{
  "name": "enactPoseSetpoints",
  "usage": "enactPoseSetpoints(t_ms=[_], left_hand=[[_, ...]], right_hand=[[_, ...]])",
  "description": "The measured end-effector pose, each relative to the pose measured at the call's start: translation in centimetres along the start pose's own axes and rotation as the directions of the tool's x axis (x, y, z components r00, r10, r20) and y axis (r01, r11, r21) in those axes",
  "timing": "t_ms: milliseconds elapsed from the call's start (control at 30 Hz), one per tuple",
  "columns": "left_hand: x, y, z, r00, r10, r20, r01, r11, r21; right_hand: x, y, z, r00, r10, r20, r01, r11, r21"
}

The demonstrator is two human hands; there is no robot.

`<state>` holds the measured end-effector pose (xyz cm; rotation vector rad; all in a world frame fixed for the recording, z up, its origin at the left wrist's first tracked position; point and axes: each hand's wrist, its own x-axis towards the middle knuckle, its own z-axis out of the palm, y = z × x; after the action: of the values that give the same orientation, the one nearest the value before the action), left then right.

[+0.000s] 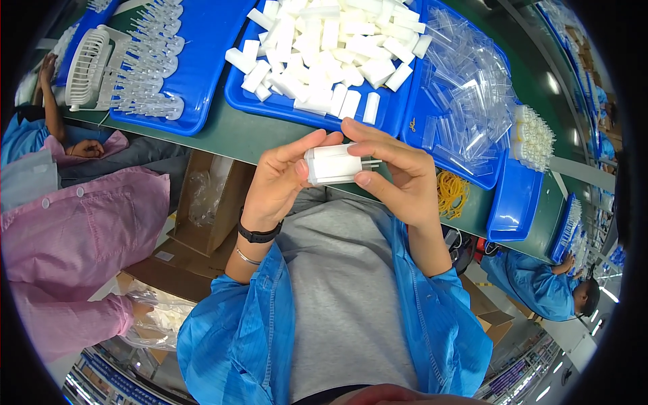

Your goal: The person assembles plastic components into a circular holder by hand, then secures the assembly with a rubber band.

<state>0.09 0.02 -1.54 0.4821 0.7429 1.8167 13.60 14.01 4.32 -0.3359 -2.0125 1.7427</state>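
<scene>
My left hand and my right hand hold a white block-shaped part between them, above my lap at the near edge of the table. Its left end looks translucent and is pinched by my left fingers and thumb. Thin pins stick out of its right end, between the right thumb and fingers. Just beyond my hands, a blue tray bears a heap of white rectangular blocks. Clear plastic pieces fill another blue tray to the right.
Yellow rubber bands lie right of my hand, near a smaller blue tray and stacked white pinned parts. White pronged parts sit in a tray at left. Co-workers sit left and right; an open cardboard box stands below left.
</scene>
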Motion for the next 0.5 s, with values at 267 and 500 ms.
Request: enactPoseSetpoints(t_ms=[267, 500], left_hand=[[-0.1, -0.1, 0.1, 0.988, -0.152, 0.008, 0.152, 0.987, -0.050], [0.3, 1.0, 1.4, 0.998, 0.002, 0.061, -0.032, 0.873, 0.487]], right_hand=[[-1.4, 0.1, -0.2, 0.982, 0.184, -0.050, -0.177, 0.976, 0.126], [-1.1, -0.8, -1.2, 0.998, -0.048, 0.040, 0.053, 0.989, -0.141]])
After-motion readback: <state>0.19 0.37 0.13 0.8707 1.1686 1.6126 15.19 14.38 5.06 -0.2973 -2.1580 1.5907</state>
